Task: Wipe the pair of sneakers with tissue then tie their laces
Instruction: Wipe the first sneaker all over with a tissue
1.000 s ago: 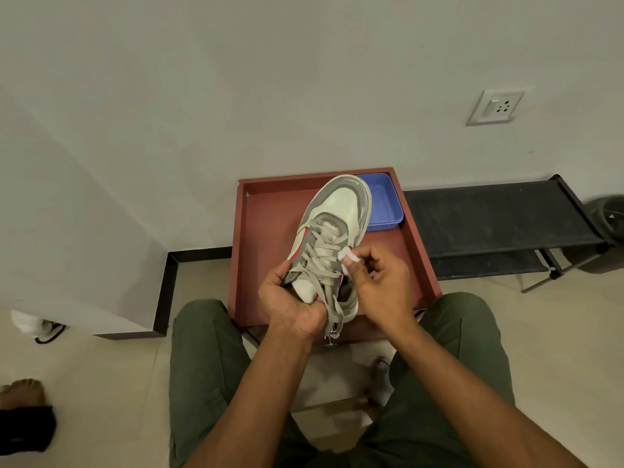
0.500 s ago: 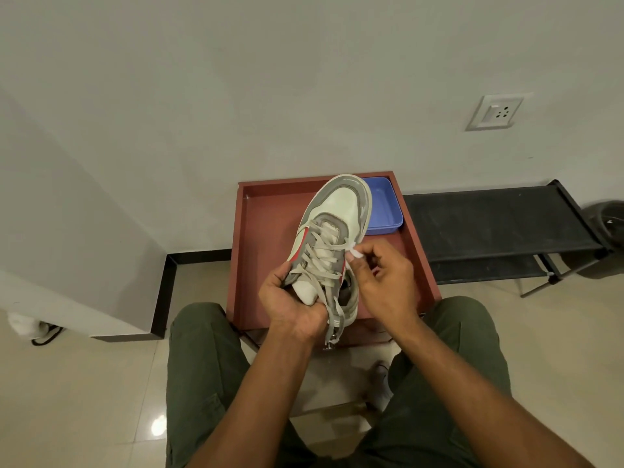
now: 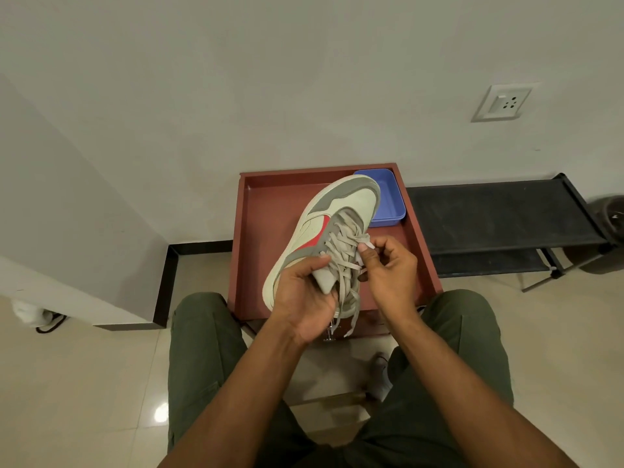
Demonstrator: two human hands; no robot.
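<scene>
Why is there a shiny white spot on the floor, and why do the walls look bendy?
Head view: the spot on the floor is glare from a light on glossy tiles; the wide-angle lens bends the wall edges; the sneaker looks sharp, while the left hand and right hand look slightly soft.

The sneaker [image 3: 332,224] is showing off-white on the toe and side panels, with grey trim curving round the front and a red swoosh-like patch on its side. Its laces [image 3: 344,251] are looking beige-grey, plain, no pattern. The tray [image 3: 270,211] under it is coming across as reddish-brown all over, and the little tub [image 3: 388,201] in its far corner is sitting there in periwinkle blue. The trousers [image 3: 202,366] are reading dark olive green. The rack [image 3: 499,214] off to the side is looking flat black. The wall [image 3: 270,79] is showing pale grey-white, the skirting [image 3: 199,246] black, the floor [image 3: 84,383] glossy cream tile. The socket plate [image 3: 503,103] is white.
</scene>
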